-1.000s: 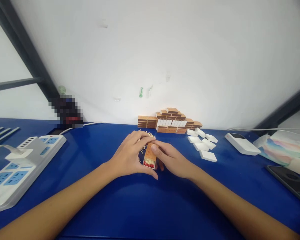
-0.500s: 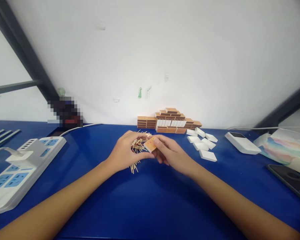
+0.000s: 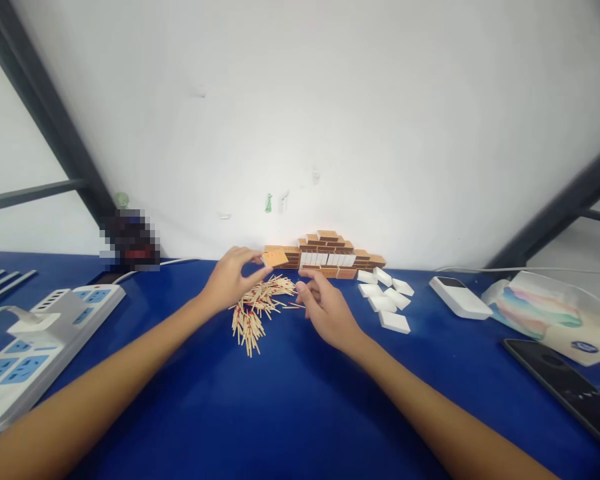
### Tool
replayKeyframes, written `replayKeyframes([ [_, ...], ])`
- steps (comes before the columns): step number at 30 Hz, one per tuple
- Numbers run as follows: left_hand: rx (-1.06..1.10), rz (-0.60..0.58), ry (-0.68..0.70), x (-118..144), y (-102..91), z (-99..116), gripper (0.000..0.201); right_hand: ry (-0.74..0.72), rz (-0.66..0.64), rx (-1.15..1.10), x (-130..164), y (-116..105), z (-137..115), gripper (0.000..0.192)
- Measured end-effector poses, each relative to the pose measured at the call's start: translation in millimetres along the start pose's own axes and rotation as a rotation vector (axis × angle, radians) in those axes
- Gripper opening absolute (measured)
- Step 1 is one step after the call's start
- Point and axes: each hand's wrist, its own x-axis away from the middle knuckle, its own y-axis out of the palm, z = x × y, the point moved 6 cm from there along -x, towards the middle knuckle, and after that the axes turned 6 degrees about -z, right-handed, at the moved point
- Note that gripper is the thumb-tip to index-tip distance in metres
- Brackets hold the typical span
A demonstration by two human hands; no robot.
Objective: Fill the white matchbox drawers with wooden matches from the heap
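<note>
My left hand (image 3: 237, 277) pinches an orange matchbox (image 3: 275, 259) between thumb and fingers, holding it above the loose matches. The heap of red-tipped matches (image 3: 253, 313) lies spread on the blue table under and beside that hand. My right hand (image 3: 327, 310) hovers just right of the heap, thumb and index finger slightly apart, with nothing visible in it. Near its thumb a few stray matches (image 3: 294, 306) lie on the table. Behind both hands, stacked matchboxes (image 3: 329, 272) stand against the wall. White matchbox trays (image 3: 395, 322) lie scattered to the right.
On the left sits a power strip (image 3: 95, 313) with a plugged-in white charger (image 3: 45, 327). A white device with a dark screen (image 3: 460, 298), a plastic packet (image 3: 540, 310) and a black phone (image 3: 565, 387) lie on the right. A white cable runs along the wall.
The matchbox has passed from my right hand to my left, which has moved up and left. My right hand has let go and drawn apart. The view has shifted slightly, uncovering the matches.
</note>
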Motion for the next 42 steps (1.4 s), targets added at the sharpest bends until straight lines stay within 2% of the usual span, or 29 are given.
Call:
replayKeyframes([
  [4, -0.123, -0.085, 0.003, -46, 11.2, -27, 0.022, -0.061, 0.039, 0.351, -2, -14, -7, 0.04],
  [7, -0.142, -0.136, 0.006, -69, 26.7, -34, 0.017, -0.07, 0.057, 0.49, -5, -22, -9, 0.039],
  [13, -0.183, -0.102, -0.045, -80, 44.5, -34, 0.01, -0.136, 0.136, 0.654, -9, -32, -12, 0.036],
  [17, -0.207, -0.063, -0.087, -86, 50.4, -30, 0.025, -0.168, 0.151, 0.76, -8, -28, -15, 0.036],
  [20, -0.244, -0.055, -0.107, -89, 48.4, -23, 0.026, -0.173, 0.139, 0.811, -8, -27, -16, 0.038],
  [23, -0.292, -0.038, -0.113, -76, 33.7, -12, 0.026, -0.16, 0.146, 0.87, -11, -35, -17, 0.037],
  [25, -0.314, -0.032, -0.101, -54, 19.4, -6, 0.026, -0.116, 0.146, 0.932, -15, -50, -15, 0.035],
  [28, -0.328, -0.023, -0.043, -8, -1.7, -2, 0.02, 0.049, 0.137, 1.058, -20, -86, -3, 0.034],
  [31, -0.325, 0.019, 0.009, 31, -17.7, -10, 0.02, 0.2, 0.203, 1.162, -21, -124, 14, 0.034],
  [34, -0.381, -0.053, 0.104, 45, -15.6, -16, 0.02, 0.321, 0.2, 1.189, -21, -146, 32, 0.034],
  [37, -0.431, -0.081, 0.18, 42, -8.3, -14, 0.02, 0.31, 0.116, 1.072, -19, -155, 38, 0.028],
  [40, -0.444, -0.095, 0.253, 39, -0.9, -5, 0.022, 0.339, -0.027, 0.868, -9, -172, 38, 0.022],
  [42, -0.447, -0.096, 0.29, 39, 2.4, 1, 0.022, 0.527, -0.212, 0.739, 6, -182, 47, 0.021],
])
